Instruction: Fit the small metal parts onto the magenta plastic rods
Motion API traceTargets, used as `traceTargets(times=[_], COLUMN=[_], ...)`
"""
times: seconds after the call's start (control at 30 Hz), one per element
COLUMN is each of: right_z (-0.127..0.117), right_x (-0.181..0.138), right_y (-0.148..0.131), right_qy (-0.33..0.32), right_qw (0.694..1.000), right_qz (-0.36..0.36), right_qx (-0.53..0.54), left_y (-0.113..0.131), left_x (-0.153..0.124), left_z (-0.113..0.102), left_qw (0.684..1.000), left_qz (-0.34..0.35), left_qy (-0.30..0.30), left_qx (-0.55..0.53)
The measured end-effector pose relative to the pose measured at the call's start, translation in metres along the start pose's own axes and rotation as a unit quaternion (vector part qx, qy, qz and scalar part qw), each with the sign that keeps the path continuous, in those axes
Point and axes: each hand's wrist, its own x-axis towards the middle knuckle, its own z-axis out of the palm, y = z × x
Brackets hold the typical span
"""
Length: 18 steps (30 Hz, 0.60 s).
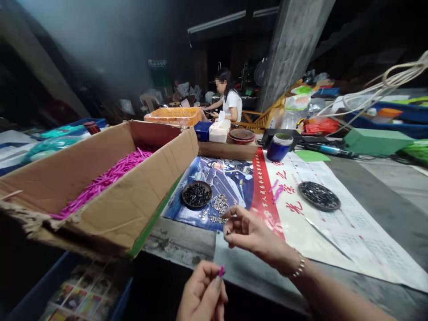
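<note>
My left hand (202, 294) is low at the bottom edge, fingers closed round a small pink plastic piece (221, 270) whose tip sticks up. My right hand (247, 232) reaches over the table edge toward a loose heap of small silver parts (217, 207), its fingertips pinched on something I cannot make out. A round dish of small black parts (196, 194) lies just behind the heap. A big cardboard box (133, 200) full of pink sticks (103, 180) stands tilted at my left.
A second dish of black parts (318, 195), loose pink pieces (277, 191) and a thin metal tool (327, 240) lie on the calendar sheet (351, 223). A blue jar (279, 147), a tissue box (220, 131) and an orange crate (175, 116) stand behind. A person (229, 100) sits far back.
</note>
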Motion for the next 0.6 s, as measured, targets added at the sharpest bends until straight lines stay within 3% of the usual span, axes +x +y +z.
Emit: traceTargets(times=[0.17,0.3,0.37,0.47,0.6], right_z=[0.005,0.005,0.003,-0.003,-0.007], right_x=[-0.053,-0.078,-0.086,-0.096,-0.106], right_y=[0.021,0.039,0.046,0.053,0.06], right_qy=[-0.097,-0.144,-0.154,-0.157,-0.147], right_qw=[0.975,0.951,0.945,0.937,0.929], right_qz=[0.122,0.191,0.209,0.229,0.245], right_qx=[0.159,0.194,0.196,0.213,0.233], left_y=[0.016,0.031,0.035,0.034,0.024], left_x=[-0.006,-0.01,-0.011,-0.014,-0.02], left_z=[0.016,0.031,0.035,0.037,0.04], left_qw=[0.999,0.98,0.963,0.946,0.923], left_qz=[0.007,0.005,-0.012,-0.012,0.05], left_qy=[-0.037,-0.186,-0.23,-0.233,-0.192], left_qx=[-0.002,0.072,0.138,0.224,0.33])
